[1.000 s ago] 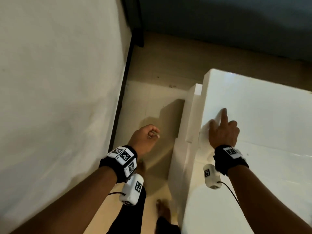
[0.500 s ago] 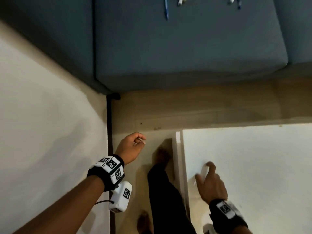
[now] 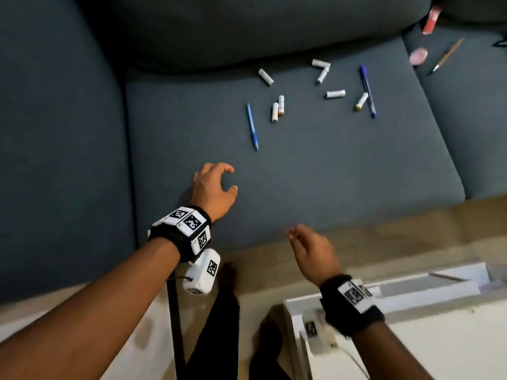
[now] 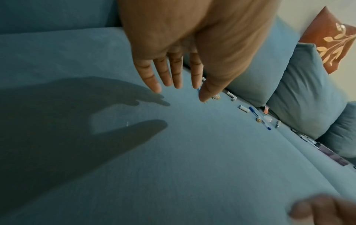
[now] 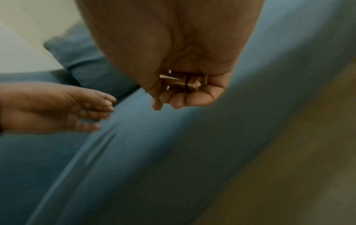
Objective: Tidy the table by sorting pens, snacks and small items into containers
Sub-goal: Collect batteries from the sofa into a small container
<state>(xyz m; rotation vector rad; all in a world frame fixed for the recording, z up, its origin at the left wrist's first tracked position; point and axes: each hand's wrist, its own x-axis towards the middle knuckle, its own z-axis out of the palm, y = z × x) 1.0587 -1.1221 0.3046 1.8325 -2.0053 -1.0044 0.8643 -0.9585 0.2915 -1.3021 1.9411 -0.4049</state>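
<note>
Pens [image 3: 251, 127] and white batteries [image 3: 275, 111] lie scattered on sofa seat [image 3: 315, 171], ahead of empty, loosely spread left hand [image 3: 212, 189]; right hand [image 5: 183, 85] curls round small brass-coloured cylinders [image 5: 185, 82], which may slip out if it reaches too.

two blue pens [image 3: 252, 127] and several white batteries [image 3: 277, 108] lie scattered flat on the blue sofa seat [image 3: 301, 171].
</note>
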